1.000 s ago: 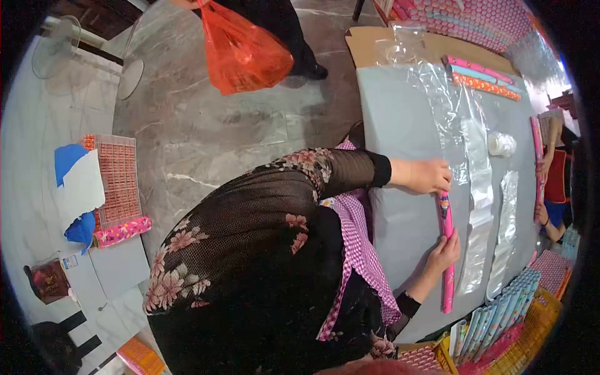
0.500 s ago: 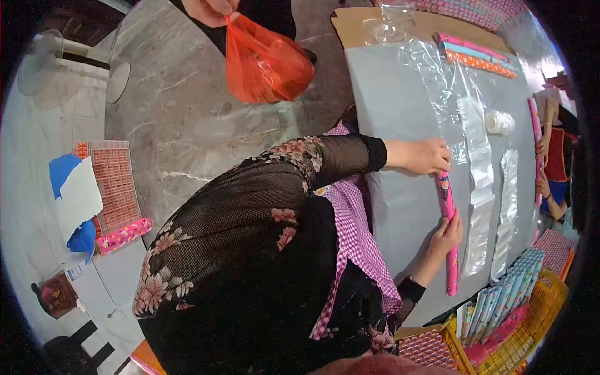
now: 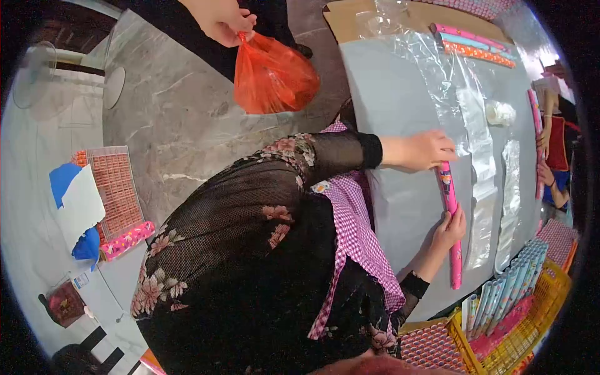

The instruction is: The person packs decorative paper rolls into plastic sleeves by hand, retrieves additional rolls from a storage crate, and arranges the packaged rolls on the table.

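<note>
A pink roll of printed wrapping paper [image 3: 452, 195] lies lengthwise on the grey-covered table [image 3: 387, 94]. My left hand [image 3: 428, 150] is closed at its upper end, fingertips bent over the tip; whether they also pinch clear plastic cannot be made out. Lower down, my right hand [image 3: 450, 229] wraps round the roll, thumb on the near side. Beyond my left fingers runs clear plastic film [image 3: 440, 81]. Just past the roll lies a strip of flat clear plastic sleeves [image 3: 484, 187], with a second strip [image 3: 509, 200] farther off.
Finished-looking rolls [image 3: 472, 47] lie at the table's far left. A small roll of clear plastic [image 3: 500, 114] sits near the strips. Yellow crate [image 3: 550, 300] holds light-blue rolls [image 3: 509, 281]. Another person's hand [image 3: 228, 22] carries a red plastic bag [image 3: 275, 75]; a co-worker's hands [image 3: 545, 156] work opposite.
The red bag and the hand carrying it have shifted right and slightly down in the picture. My left fingers have loosened a little at the roll's tip; my right hand keeps its grip.
</note>
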Motion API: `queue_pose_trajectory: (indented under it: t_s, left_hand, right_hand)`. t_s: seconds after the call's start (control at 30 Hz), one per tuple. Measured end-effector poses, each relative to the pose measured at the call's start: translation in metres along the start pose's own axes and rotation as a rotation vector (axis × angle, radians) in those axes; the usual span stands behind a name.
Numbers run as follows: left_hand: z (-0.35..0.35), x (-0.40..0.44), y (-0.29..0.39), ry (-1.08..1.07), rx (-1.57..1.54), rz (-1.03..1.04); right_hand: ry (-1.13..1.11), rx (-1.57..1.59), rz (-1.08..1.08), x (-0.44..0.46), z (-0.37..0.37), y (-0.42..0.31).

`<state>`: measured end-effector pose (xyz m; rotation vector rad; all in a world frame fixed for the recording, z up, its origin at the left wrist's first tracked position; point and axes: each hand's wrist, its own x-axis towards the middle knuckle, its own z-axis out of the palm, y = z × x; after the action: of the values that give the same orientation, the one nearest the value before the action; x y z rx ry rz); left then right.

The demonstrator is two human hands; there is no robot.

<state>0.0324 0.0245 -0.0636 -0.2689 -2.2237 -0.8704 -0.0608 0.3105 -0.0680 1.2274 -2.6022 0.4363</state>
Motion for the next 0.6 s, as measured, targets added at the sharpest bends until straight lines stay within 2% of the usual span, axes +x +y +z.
queue_pose_trajectory:
  t_s: [0.03,0.17,0.23,0.3,0.37,0.4,0.47,0.5,0.57,0.6]
  left_hand:
    - [-0.01,-0.002,0.01,0.071,0.049,-0.013]
    - [-0.077,-0.043,0.048,0.043,-0.039,0.046]
    - [-0.131,-0.077,0.061,0.01,-0.005,-0.036]
    - [-0.188,-0.109,0.071,0.056,0.129,-0.203]
    - [-0.236,-0.14,0.082,0.203,0.313,-0.33]
    - [-0.255,-0.147,0.092,0.298,0.437,-0.425]
    - [-0.283,-0.147,0.106,0.56,0.454,-0.828]
    - [-0.289,-0.15,0.1,0.566,0.458,-0.835]
    - [-0.299,-0.153,0.079,0.718,0.289,-0.814]
    - [-0.298,-0.147,0.08,0.722,0.189,-0.91]
  right_hand:
    - [0.015,-0.017,-0.014,0.0,0.001,0.001]
    - [0.003,-0.043,-0.008,-0.001,0.001,0.004]
    - [0.005,-0.048,-0.01,-0.001,-0.002,0.0]
    - [0.009,-0.051,-0.015,0.002,-0.003,-0.003]
    - [-0.004,0.082,-0.037,0.006,-0.006,-0.001]
    - [0.037,0.052,-0.067,0.01,-0.012,-0.013]
    - [0.0,0.008,-0.061,0.013,-0.018,-0.015]
    - [-0.033,-0.04,-0.05,0.013,-0.02,-0.016]
    - [-0.033,-0.094,-0.068,0.01,-0.02,-0.017]
    - [-0.028,-0.142,-0.071,0.01,-0.02,-0.017]
